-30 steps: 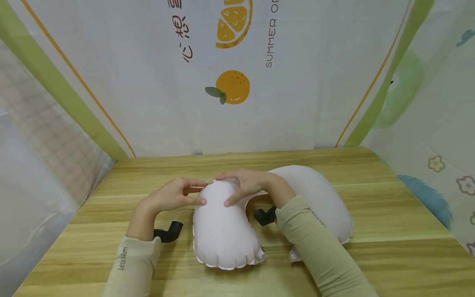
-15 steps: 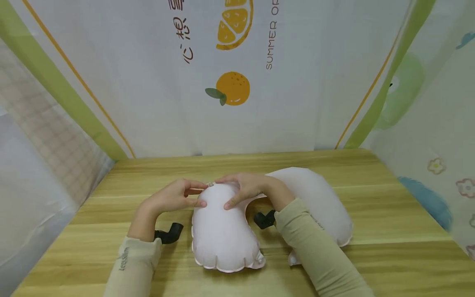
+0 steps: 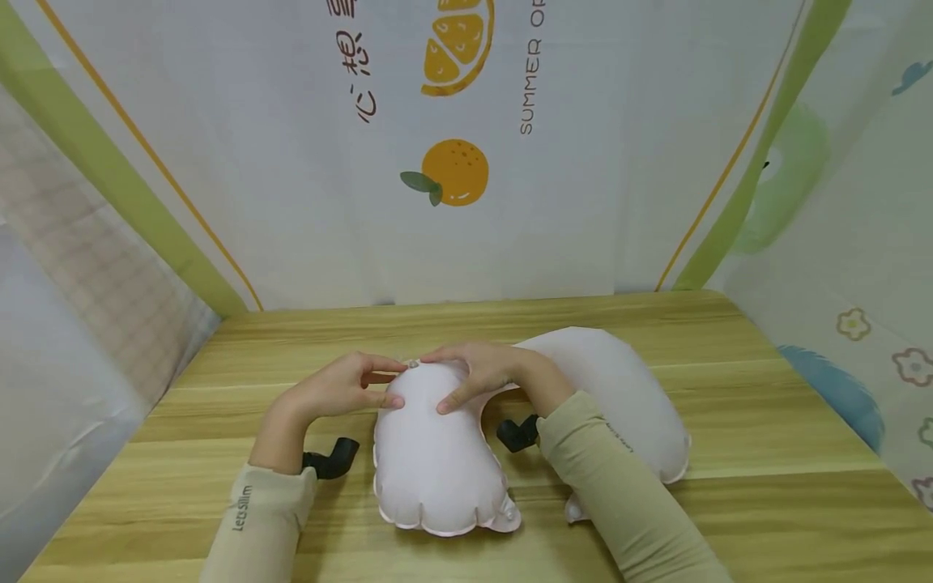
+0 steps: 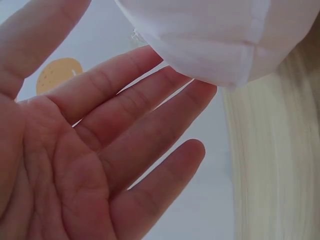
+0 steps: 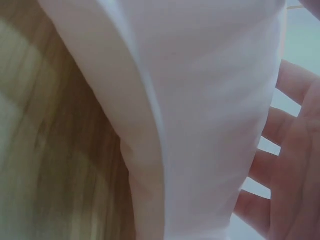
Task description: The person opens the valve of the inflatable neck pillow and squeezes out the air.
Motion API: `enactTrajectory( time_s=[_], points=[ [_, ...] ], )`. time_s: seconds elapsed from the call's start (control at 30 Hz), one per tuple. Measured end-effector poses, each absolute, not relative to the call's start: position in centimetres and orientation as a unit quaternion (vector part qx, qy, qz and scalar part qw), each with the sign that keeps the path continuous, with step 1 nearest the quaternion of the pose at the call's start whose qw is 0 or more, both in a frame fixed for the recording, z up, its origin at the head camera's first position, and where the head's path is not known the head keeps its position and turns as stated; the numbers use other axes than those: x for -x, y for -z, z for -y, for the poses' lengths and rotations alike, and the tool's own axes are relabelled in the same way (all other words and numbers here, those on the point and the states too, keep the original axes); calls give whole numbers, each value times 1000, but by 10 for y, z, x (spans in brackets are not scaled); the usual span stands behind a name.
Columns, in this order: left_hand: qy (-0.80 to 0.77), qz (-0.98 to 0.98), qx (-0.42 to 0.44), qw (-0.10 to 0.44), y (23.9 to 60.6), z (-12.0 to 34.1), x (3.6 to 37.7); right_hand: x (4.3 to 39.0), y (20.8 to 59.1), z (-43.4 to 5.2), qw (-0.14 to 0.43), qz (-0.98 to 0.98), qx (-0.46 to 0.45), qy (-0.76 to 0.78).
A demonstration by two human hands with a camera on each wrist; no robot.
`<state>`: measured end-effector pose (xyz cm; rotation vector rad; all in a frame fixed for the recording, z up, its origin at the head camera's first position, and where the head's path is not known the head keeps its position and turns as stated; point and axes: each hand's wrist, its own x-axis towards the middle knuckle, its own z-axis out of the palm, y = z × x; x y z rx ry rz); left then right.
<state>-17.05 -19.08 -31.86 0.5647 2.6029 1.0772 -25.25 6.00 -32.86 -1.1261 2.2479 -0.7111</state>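
2 hands on an inflated neck pillow, at its valve end

The pale U-shaped neck pillow [image 3: 437, 453] lies full and plump on the wooden table [image 3: 765, 437], so by its look the air is in and the small valve [image 3: 413, 363] at its far tip is what remains to deal with. The left hand [image 3: 342, 387] touches that tip with straight, relaxed fingers [image 4: 150, 90]; the right hand [image 3: 477, 368] rests spread over the top. Whether the valve is capped is too small to tell, the right sleeve [image 3: 619, 494] hides part of the pillow's other arm, and the wrist views show mostly fabric.
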Motion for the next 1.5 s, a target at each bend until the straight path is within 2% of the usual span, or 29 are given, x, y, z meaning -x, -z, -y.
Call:
enactTrajectory(
  time_s=[0.53, 0.83, 1.07, 1.27, 1.5],
  points=[
    [-354, -904, -203, 127, 316, 195, 163, 250, 320, -62, 257, -836, 413, 253],
    [-314, -921, -212, 93, 313, 199, 133, 246, 310, -68, 189, -865, 431, 176],
    [-291, -928, -221, 73, 322, 185, 121, 240, 311, -67, 146, -871, 459, 98],
    [-278, -935, -216, 51, 328, 173, 121, 237, 317, -64, 150, -868, 463, 98],
    [-277, -939, -198, 49, 334, 169, 121, 233, 323, -61, 163, -869, 459, 91]
  ],
)
